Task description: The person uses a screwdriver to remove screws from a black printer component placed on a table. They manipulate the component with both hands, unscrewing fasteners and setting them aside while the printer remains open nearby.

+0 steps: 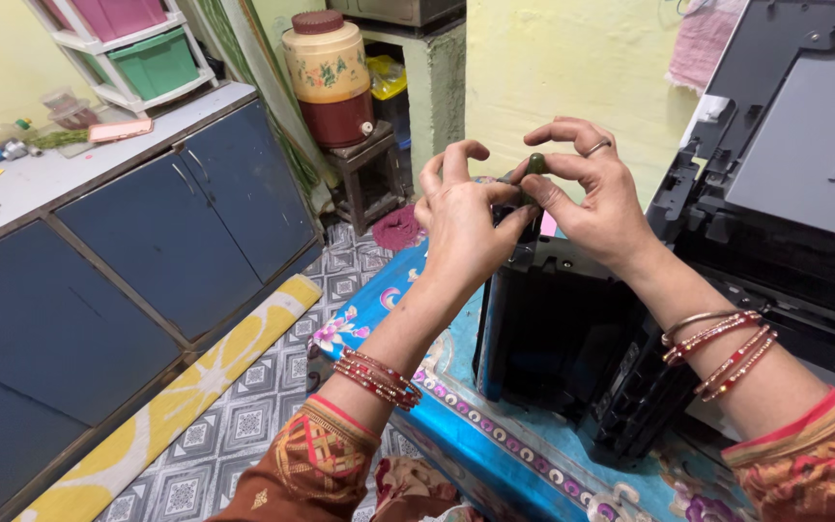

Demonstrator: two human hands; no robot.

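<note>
Right, big black printer (785, 222) with lid raised, far right, sitting on blue floral table (495, 454). Blue cabinet (147, 251) on left, water cooler (331, 77) far back. Left hand (461, 217) and right hand (587, 198) raised together above printer, both pinched shut on small green round piece (536, 162) at fingertips. Probably light, hard, a bit slippery; best pinched by the sides.

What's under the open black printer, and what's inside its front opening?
The printer stands on a blue floral-patterned surface. Its front opening looks dark; nothing inside can be made out. Both hands, left and right, pinch a small dark green part above it, hiding the top edge.
</note>
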